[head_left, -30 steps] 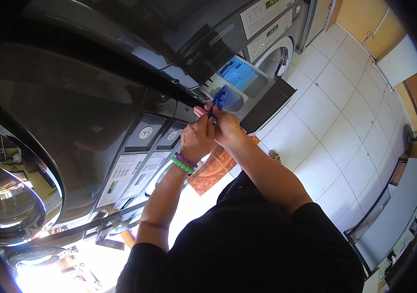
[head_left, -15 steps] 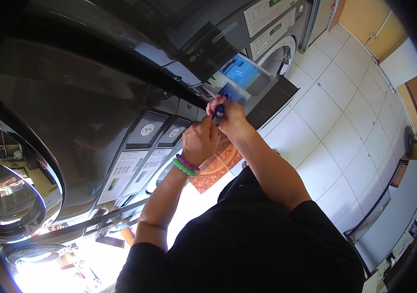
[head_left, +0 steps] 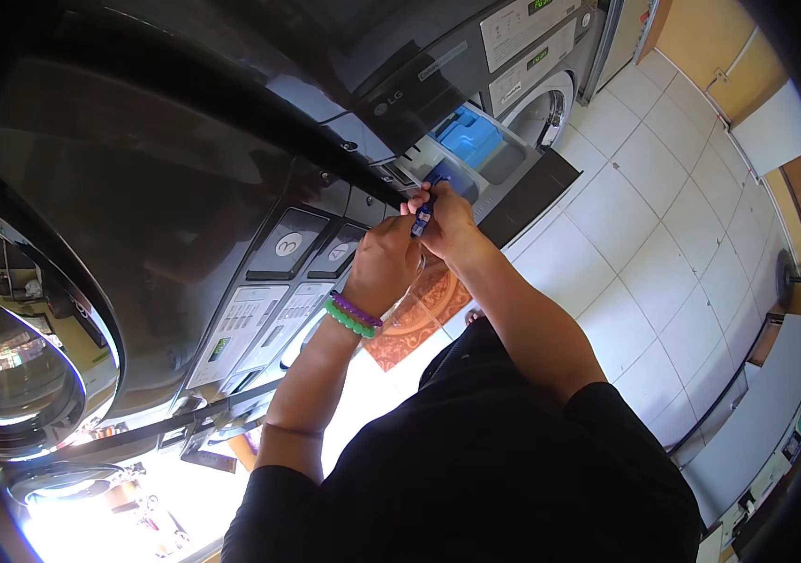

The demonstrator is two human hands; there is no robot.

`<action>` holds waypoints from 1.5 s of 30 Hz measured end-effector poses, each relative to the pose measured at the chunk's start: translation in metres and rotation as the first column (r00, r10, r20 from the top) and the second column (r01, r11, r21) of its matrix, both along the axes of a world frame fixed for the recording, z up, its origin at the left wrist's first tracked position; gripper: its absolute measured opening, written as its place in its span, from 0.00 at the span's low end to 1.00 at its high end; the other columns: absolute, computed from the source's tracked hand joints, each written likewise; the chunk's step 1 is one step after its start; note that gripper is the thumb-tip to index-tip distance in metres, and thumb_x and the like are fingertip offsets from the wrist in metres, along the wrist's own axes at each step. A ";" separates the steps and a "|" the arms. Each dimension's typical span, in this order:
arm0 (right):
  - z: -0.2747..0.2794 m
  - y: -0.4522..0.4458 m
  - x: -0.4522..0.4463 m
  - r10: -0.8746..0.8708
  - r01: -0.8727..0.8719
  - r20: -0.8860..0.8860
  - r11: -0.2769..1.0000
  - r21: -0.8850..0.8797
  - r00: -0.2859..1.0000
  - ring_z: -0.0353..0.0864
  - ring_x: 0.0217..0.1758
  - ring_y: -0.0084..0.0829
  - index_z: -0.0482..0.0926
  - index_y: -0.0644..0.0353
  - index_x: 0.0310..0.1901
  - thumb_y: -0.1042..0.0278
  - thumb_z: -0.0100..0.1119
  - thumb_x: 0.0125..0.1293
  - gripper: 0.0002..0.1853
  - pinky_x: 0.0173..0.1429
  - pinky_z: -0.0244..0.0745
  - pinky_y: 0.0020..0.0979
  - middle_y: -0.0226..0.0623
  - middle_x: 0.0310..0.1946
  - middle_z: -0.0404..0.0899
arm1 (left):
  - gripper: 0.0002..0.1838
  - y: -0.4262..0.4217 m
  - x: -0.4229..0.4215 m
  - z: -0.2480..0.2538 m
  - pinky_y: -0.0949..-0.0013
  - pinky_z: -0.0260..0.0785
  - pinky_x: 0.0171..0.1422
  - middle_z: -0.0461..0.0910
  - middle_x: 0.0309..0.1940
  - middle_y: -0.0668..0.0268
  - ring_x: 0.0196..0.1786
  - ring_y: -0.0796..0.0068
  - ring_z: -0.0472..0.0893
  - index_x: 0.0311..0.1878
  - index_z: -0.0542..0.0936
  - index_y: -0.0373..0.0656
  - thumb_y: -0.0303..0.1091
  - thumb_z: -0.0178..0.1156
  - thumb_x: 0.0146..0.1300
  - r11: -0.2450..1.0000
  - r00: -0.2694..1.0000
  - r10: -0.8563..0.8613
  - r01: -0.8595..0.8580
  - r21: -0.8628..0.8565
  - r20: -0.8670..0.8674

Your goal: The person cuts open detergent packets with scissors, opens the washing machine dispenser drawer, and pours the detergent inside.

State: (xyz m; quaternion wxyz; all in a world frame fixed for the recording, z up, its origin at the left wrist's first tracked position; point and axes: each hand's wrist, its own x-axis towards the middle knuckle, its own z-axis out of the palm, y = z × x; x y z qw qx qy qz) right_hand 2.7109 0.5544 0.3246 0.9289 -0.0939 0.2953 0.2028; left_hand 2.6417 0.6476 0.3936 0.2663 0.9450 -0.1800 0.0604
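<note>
A small dark-blue packet (head_left: 422, 221) is between my two hands, beside the open detergent drawer (head_left: 515, 161) of a dark LG washer. My right hand (head_left: 447, 223) is closed on the packet. My left hand (head_left: 385, 258), with purple and green bead bracelets (head_left: 352, 317) at the wrist, pinches the packet's near end. Inside the drawer are a bright blue insert (head_left: 468, 139) and a darker blue compartment (head_left: 457, 176), partly behind my right fingers.
Dark stacked machines (head_left: 138, 206) with round doors run along the left. Another washer door (head_left: 539, 113) stands beyond the drawer. White floor tiles (head_left: 644, 235) lie to the right, an orange patterned mat (head_left: 405, 333) below my hands, and a fan (head_left: 785, 267) at the far right.
The blue packet has turned and lies lower between my hands, away from over the drawer. My right fingers have closed around it. The view has shifted slightly.
</note>
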 end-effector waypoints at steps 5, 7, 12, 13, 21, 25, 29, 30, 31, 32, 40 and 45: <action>-0.003 -0.005 0.004 0.013 -0.016 0.049 0.997 0.069 0.999 0.63 0.16 0.24 0.65 0.59 0.29 0.72 0.36 0.68 0.09 0.30 0.69 0.33 0.29 0.16 0.61 | 0.13 -0.006 0.000 0.003 0.63 0.72 0.31 0.76 0.31 0.51 0.32 0.56 0.80 0.43 0.73 0.33 0.19 0.55 0.52 0.990 1.000 -0.012 0.013 -0.138 0.009; -0.003 -0.006 0.002 0.032 -0.035 0.050 0.997 0.065 0.998 0.63 0.17 0.24 0.64 0.58 0.29 0.72 0.36 0.67 0.08 0.30 0.67 0.33 0.29 0.16 0.60 | 0.15 -0.002 -0.003 -0.006 0.62 0.72 0.30 0.76 0.31 0.53 0.32 0.56 0.80 0.44 0.73 0.35 0.19 0.55 0.51 0.999 0.997 -0.051 0.050 0.011 0.059; -0.021 -0.008 -0.001 0.070 -0.091 0.154 0.987 0.135 0.986 0.66 0.21 0.27 0.66 0.58 0.34 0.72 0.37 0.65 0.06 0.35 0.69 0.34 0.30 0.19 0.63 | 0.11 -0.002 -0.004 -0.009 0.62 0.72 0.31 0.76 0.31 0.54 0.31 0.57 0.80 0.41 0.74 0.34 0.18 0.53 0.52 0.987 0.994 -0.067 0.054 0.148 0.085; -0.022 -0.007 -0.001 0.045 -0.088 0.194 0.971 0.222 0.980 0.67 0.22 0.29 0.68 0.59 0.36 0.72 0.38 0.64 0.06 0.36 0.70 0.34 0.30 0.19 0.65 | 0.09 0.002 -0.001 -0.013 0.62 0.72 0.31 0.76 0.31 0.53 0.30 0.58 0.80 0.39 0.74 0.34 0.18 0.52 0.53 0.985 0.991 -0.082 0.064 0.163 0.106; -0.016 0.000 -0.016 -0.049 0.016 0.196 0.986 0.166 0.979 0.68 0.32 0.26 0.72 0.63 0.43 0.69 0.44 0.71 0.09 0.41 0.67 0.25 0.31 0.28 0.69 | 0.04 0.005 0.006 -0.018 0.69 0.70 0.24 0.76 0.17 0.59 0.18 0.73 0.78 0.35 0.73 0.33 0.22 0.50 0.60 0.942 0.976 0.083 -0.143 -0.304 -0.201; -0.024 0.002 -0.017 -0.053 0.023 0.242 0.992 0.122 0.969 0.70 0.35 0.25 0.70 0.65 0.46 0.71 0.41 0.71 0.09 0.43 0.67 0.22 0.34 0.33 0.72 | 0.04 0.012 0.006 -0.024 0.69 0.70 0.25 0.77 0.18 0.60 0.21 0.70 0.79 0.35 0.74 0.34 0.23 0.50 0.60 0.989 0.984 0.094 -0.111 -0.101 -0.154; -0.025 0.004 -0.018 -0.001 -0.017 0.211 0.996 0.083 0.977 0.71 0.35 0.22 0.71 0.64 0.45 0.70 0.43 0.71 0.08 0.43 0.67 0.22 0.33 0.36 0.75 | 0.05 0.035 0.009 -0.049 0.65 0.70 0.29 0.77 0.22 0.58 0.25 0.61 0.79 0.35 0.74 0.36 0.27 0.51 0.61 0.899 0.957 -0.244 0.162 0.407 0.159; -0.023 0.006 -0.019 0.015 -0.023 0.191 0.999 0.044 0.981 0.72 0.36 0.23 0.71 0.64 0.45 0.70 0.43 0.71 0.08 0.44 0.68 0.22 0.34 0.37 0.75 | 0.06 0.037 0.011 -0.055 0.63 0.70 0.31 0.77 0.23 0.57 0.26 0.57 0.78 0.35 0.74 0.36 0.29 0.51 0.61 0.922 0.950 -0.237 0.155 0.354 0.202; -0.018 0.008 -0.021 0.029 -0.030 0.171 1.000 0.004 0.985 0.73 0.37 0.23 0.71 0.63 0.45 0.70 0.43 0.71 0.08 0.45 0.68 0.22 0.34 0.38 0.76 | 0.07 0.036 0.012 -0.055 0.61 0.70 0.32 0.77 0.24 0.55 0.28 0.54 0.78 0.35 0.75 0.36 0.31 0.51 0.61 0.942 0.942 -0.229 0.151 0.300 0.245; -0.014 0.009 -0.026 0.053 -0.047 0.176 0.998 -0.039 0.983 0.74 0.39 0.23 0.72 0.63 0.45 0.70 0.44 0.71 0.08 0.46 0.69 0.23 0.34 0.39 0.76 | 0.08 0.032 0.011 -0.057 0.59 0.70 0.33 0.77 0.24 0.54 0.28 0.52 0.78 0.35 0.75 0.36 0.31 0.50 0.61 0.987 0.989 -0.064 0.043 0.155 0.135; -0.028 0.013 -0.047 0.138 -0.120 0.152 0.985 -0.122 0.979 0.76 0.47 0.29 0.71 0.63 0.44 0.71 0.40 0.71 0.10 0.53 0.72 0.27 0.41 0.43 0.77 | 0.08 -0.002 0.015 -0.049 0.52 0.69 0.31 0.76 0.23 0.48 0.28 0.45 0.77 0.30 0.74 0.39 0.32 0.50 0.61 0.956 0.962 0.273 -0.272 -0.114 -0.001; -0.018 0.009 -0.035 0.064 -0.061 0.126 0.998 -0.028 0.990 0.77 0.46 0.32 0.70 0.66 0.41 0.73 0.36 0.71 0.11 0.55 0.74 0.30 0.45 0.40 0.78 | 0.09 -0.003 0.012 -0.055 0.51 0.69 0.29 0.75 0.20 0.47 0.25 0.44 0.77 0.29 0.73 0.38 0.32 0.50 0.61 0.971 0.980 0.199 -0.197 -0.140 0.005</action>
